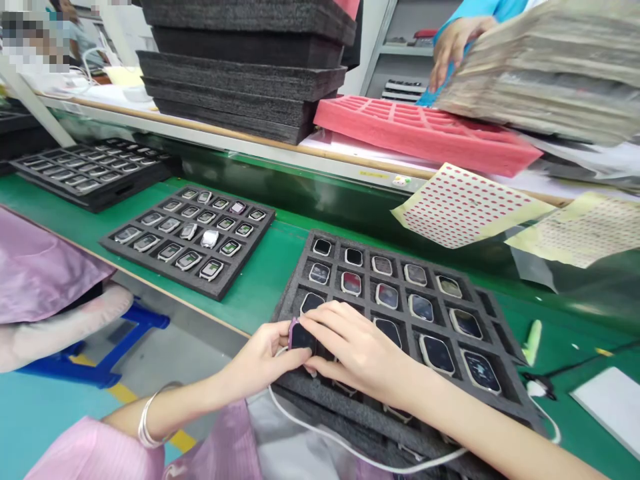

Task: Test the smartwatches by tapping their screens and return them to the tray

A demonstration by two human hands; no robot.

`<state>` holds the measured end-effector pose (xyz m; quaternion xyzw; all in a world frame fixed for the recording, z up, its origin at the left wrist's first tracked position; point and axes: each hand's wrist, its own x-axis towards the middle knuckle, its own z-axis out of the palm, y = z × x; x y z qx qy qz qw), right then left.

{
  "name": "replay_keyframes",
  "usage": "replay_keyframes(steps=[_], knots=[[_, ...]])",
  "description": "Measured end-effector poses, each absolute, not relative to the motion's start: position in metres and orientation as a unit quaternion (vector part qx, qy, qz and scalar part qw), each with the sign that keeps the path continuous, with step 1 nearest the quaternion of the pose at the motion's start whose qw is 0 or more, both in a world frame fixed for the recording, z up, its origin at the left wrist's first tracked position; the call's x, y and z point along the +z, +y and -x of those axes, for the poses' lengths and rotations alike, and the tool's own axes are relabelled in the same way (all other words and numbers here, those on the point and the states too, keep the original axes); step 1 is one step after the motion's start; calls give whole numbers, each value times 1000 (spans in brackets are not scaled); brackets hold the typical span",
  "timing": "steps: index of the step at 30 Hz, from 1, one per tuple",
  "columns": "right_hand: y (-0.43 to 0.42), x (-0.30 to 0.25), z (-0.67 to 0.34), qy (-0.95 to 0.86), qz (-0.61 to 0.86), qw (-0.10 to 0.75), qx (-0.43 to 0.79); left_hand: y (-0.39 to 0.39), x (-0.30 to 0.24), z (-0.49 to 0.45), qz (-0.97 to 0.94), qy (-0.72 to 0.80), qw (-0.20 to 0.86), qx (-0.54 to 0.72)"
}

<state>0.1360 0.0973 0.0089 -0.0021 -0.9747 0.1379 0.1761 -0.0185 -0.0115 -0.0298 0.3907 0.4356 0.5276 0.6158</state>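
Observation:
A smartwatch case with a purple frame and dark screen [303,337] is held up over the front left part of a grey foam tray. My left hand [270,357] pinches it from the left, thumb across the lower screen. My right hand [357,343] is closed on its other side, fingertips at the top edge and thumb near the bottom. Several strapless watches, such as a silver-framed one [437,353], lie in the pockets of the foam tray [299,285]; my right hand and forearm hide some. A white cable [320,437] loops below my hands.
Left on the green bench [280,247] lies another watch tray [220,283], with a further tray stack [90,197] beyond. Black foam [240,87] and a red tray [415,133] fill the shelf. Dotted sticker sheets [460,207] hang down. Across it, a co-worker's hand [455,50] shows.

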Motion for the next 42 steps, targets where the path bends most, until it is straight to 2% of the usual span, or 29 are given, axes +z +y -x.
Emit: replay_keyframes(steps=[5,13,22,42], knots=[[97,1,-137,-962,13,190,198,-14,-33,22,-401,445,611,517],[96,1,-137,-946,14,144,289,-19,-39,28,-414,464,606,495],[93,-6,-135,-955,18,168,243,-18,-37,29,-412,462,618,485],[88,-10,-134,-953,23,203,223,-23,-36,26,-432,485,590,479]])
